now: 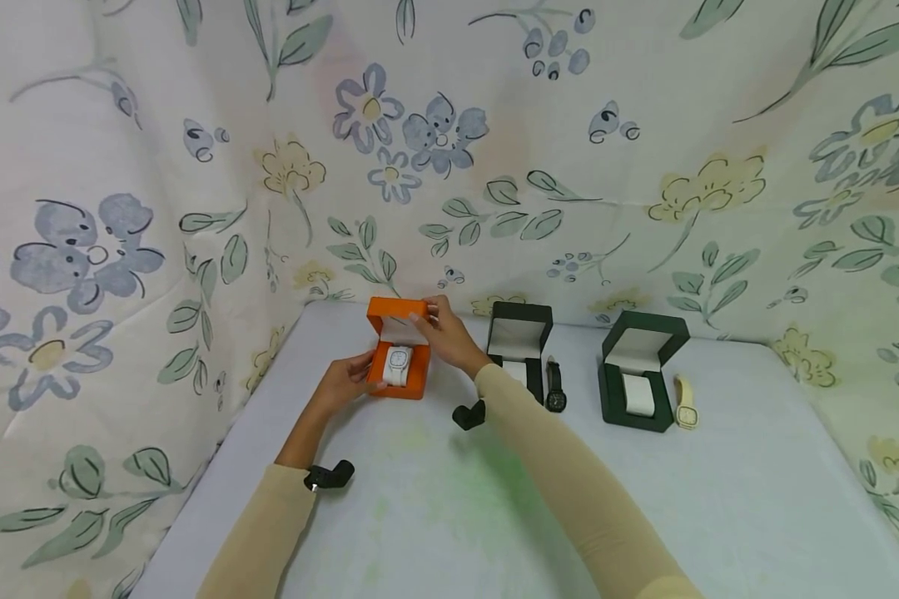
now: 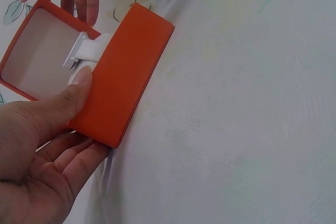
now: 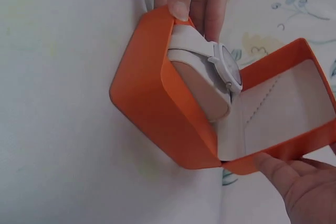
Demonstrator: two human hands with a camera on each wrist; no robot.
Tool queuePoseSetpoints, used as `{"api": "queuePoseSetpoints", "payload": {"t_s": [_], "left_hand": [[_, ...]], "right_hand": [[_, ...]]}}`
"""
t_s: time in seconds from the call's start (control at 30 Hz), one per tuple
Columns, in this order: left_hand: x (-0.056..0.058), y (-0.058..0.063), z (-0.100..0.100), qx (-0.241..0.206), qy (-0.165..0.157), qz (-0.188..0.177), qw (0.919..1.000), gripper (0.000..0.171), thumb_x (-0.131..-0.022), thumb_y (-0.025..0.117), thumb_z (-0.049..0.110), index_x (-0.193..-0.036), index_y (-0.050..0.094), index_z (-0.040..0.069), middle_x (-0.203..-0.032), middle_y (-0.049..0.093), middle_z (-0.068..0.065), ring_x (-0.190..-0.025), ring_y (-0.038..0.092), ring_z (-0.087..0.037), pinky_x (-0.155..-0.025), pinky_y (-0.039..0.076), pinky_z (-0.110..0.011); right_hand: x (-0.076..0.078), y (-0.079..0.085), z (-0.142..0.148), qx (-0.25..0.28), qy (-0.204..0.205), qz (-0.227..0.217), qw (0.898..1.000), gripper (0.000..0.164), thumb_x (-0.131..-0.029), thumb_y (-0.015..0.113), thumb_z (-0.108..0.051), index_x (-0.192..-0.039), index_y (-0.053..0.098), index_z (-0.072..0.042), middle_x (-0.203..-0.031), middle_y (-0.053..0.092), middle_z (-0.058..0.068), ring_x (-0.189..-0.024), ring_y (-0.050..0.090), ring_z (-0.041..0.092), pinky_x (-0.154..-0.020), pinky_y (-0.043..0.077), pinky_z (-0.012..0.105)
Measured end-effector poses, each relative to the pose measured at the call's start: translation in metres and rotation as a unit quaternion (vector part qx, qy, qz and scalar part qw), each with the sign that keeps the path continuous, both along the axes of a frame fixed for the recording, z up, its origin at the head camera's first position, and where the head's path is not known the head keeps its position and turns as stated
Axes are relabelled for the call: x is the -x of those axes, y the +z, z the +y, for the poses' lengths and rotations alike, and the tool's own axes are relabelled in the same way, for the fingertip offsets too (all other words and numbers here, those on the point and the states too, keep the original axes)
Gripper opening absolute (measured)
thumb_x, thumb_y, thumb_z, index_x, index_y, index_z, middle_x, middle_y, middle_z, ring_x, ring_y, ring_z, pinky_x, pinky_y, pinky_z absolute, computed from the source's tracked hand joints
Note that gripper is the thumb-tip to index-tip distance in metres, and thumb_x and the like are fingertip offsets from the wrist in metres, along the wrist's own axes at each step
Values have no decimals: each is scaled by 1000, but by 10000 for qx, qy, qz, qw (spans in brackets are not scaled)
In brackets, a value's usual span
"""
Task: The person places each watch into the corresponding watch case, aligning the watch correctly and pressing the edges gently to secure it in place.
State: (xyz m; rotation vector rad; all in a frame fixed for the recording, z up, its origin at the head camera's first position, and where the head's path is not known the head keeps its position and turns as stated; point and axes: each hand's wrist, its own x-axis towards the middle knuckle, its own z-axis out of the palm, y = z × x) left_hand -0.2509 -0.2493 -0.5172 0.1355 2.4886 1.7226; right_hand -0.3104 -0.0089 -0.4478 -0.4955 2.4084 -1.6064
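An orange watch box (image 1: 377, 378) stands with its lid (image 1: 395, 306) up at the far left of the table. Inside it, a white wristwatch (image 1: 399, 363) wraps a pale cushion (image 3: 202, 85). My left hand (image 1: 342, 383) grips the box's left side, its thumb (image 2: 79, 85) at the front rim and fingers (image 2: 79, 163) against the outer wall. On the other side my right hand (image 1: 453, 337) holds the raised lid by its edge, thumb (image 3: 273, 166) on the lid's side and the other fingers partly hidden behind it.
To the right, an open black watch box (image 1: 522, 312) has a black wristwatch (image 1: 555, 389) beside it. Farther right stands an open dark green box (image 1: 637, 416) with a white cushion (image 1: 638, 395); a gold wristwatch (image 1: 686, 405) lies alongside. A floral curtain (image 1: 494, 125) hangs behind the white tabletop (image 1: 757, 499).
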Motion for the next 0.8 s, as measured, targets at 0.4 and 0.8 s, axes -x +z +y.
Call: {"api": "queuePoseSetpoints", "payload": {"t_s": [0.4,0.8], "left_hand": [[0,0,2,86,70,-48,9999,75,-88,80,7,-151,41,-5,-154,41,-22,-138,46,-38,-105,48,-39],[-1,1,1,21,-34,9,10000,73,-89,78,5,-150,40,-9,-153,40,-27,-137,45,-41,-106,46,-42]], "right_hand": [[-3,-7,-1,272,-154,540,9980,37,-102,63,-37,-125,48,-13,-141,56,7,-138,47,25,-118,37,39],[-18,-16,0,515,-98,766,9957,35,-100,67,-28,-127,50,-11,-144,56,8,-142,44,25,-118,36,43]]}}
